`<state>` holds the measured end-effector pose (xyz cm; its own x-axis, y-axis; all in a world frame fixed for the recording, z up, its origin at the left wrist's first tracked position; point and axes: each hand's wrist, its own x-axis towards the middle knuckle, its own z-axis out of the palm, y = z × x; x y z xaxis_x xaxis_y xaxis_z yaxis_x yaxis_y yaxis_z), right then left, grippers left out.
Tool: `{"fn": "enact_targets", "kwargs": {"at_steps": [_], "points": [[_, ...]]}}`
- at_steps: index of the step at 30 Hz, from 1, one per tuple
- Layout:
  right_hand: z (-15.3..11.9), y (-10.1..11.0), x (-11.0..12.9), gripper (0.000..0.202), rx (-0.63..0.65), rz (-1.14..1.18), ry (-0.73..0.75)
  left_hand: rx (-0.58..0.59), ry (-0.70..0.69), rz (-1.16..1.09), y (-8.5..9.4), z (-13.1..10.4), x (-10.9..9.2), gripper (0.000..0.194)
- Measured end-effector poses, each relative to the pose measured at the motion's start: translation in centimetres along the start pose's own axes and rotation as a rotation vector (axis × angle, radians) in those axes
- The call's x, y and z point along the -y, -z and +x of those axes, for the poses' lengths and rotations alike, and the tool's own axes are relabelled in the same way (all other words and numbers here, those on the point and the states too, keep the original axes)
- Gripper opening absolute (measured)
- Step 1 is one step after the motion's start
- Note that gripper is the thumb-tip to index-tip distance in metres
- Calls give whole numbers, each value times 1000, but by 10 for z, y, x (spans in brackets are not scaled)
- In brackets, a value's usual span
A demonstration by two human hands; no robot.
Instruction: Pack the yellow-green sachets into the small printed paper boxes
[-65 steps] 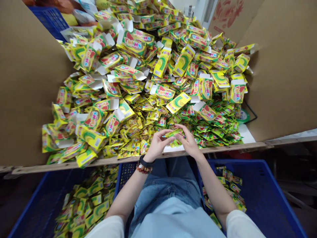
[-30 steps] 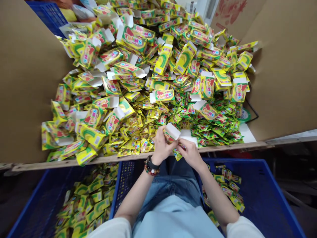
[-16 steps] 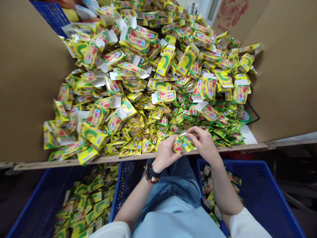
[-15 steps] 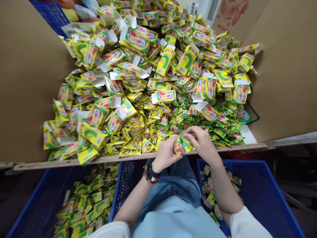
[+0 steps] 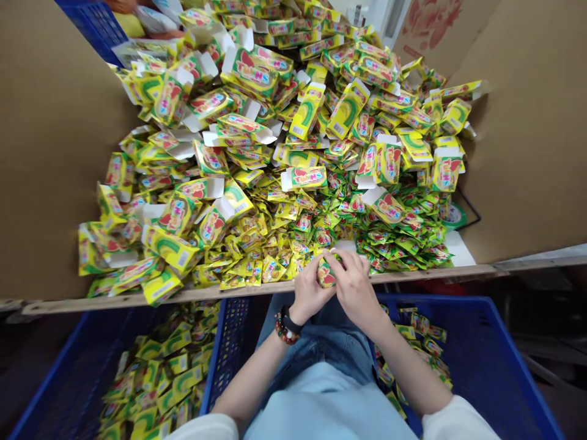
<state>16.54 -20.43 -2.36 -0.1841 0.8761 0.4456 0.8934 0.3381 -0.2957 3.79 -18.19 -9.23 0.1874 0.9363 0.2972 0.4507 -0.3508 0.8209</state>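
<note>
My left hand (image 5: 309,290) is closed on a small green candy packet (image 5: 326,272) with a red print, held just over the wooden table edge. My right hand (image 5: 355,287) presses its fingers onto the same packet from the right, so much of it is hidden. Behind my hands lie loose yellow candy packets (image 5: 250,244) on the left and a heap of green candy packets (image 5: 398,238) on the right. Printed cardboard boxes (image 5: 254,73), many with open white flaps, rise in a large pile farther back.
Cardboard walls (image 5: 50,153) stand on both sides of the pile. Along the front runs a wooden edge (image 5: 183,296). Below it are a blue crate (image 5: 55,391) holding yellow boxes at the left and another blue crate (image 5: 495,366) with filled packs at the right.
My right hand has moved left and closed in against my left hand around the green packet. A white patch of tabletop now shows behind the hands.
</note>
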Motion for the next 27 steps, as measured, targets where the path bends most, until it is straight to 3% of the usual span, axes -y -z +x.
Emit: {"fn": "enact_targets", "kwargs": {"at_steps": [6, 12, 16, 19, 24, 27], "points": [[-3, -10, 5, 42, -172, -1, -115, -99, -30, 33, -14, -6, 3, 56], [-6, -10, 13, 36, -121, 21, -106, -90, -20, 50, -11, -6, 2, 53], [1, -2, 1, 31, -31, 111, -157, -71, -79, 82, -14, -6, 4, 52], [4, 1, -7, 25, -51, 189, -219, -107, -121, 69, -15, -6, 5, 58], [-1, -7, 4, 29, -38, 277, -286, -109, -126, 58, -12, -8, 4, 52], [-8, -14, 9, 34, -42, 419, -246, -76, -73, 75, -9, -8, 4, 51]]}}
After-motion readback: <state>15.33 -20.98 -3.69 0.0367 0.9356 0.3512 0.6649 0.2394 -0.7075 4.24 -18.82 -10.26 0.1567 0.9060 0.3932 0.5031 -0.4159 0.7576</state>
